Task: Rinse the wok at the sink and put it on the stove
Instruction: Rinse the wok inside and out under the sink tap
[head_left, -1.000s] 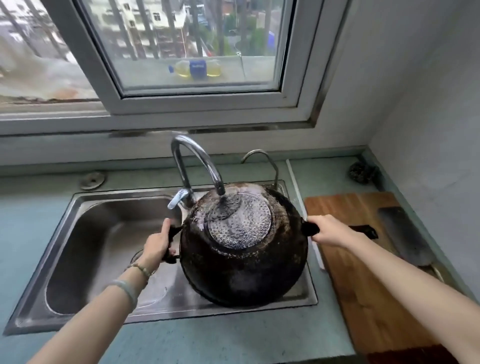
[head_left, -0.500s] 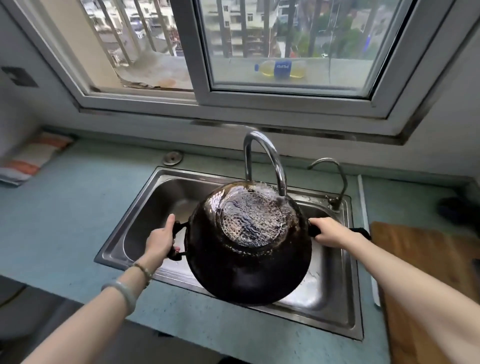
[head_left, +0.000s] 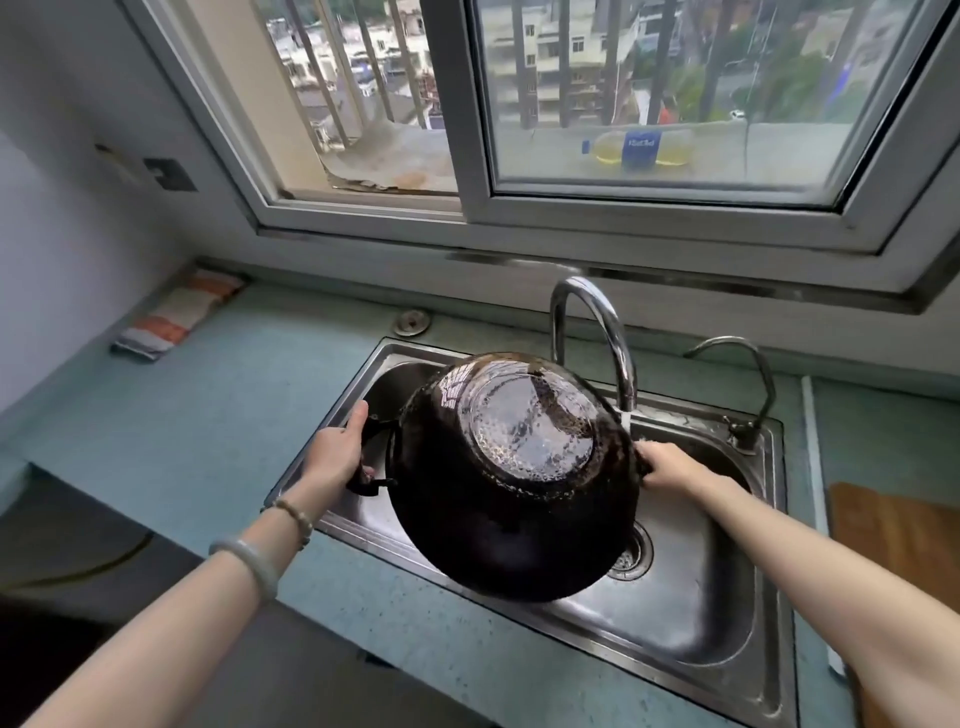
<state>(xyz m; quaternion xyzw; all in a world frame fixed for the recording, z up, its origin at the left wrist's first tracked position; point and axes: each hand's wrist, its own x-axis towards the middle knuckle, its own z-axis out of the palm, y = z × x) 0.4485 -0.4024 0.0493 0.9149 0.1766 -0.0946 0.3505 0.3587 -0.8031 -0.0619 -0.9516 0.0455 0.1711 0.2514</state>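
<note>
A black, sooty wok (head_left: 514, 483) is held bottom-up and tilted over the steel sink (head_left: 696, 623); its wet round base faces me. My left hand (head_left: 332, 457) grips the small loop handle on the wok's left side. My right hand (head_left: 670, 465) holds the long handle on its right side, mostly hidden by the wok's rim. The tall curved tap (head_left: 597, 332) stands just behind the wok, and water runs from its spout past the wok's right edge. A dark stove surface (head_left: 67, 551) shows at the lower left.
A smaller second tap (head_left: 748, 384) stands at the sink's back right. A folded cloth (head_left: 176, 314) lies on the blue-green counter at the far left. A wooden cutting board (head_left: 898, 535) sits right of the sink. The window is just behind the taps.
The view has swung left, and the wok has shifted left out from under the spout. Water that fell on the wok's base now runs past its right edge. Both hands keep their grip.
</note>
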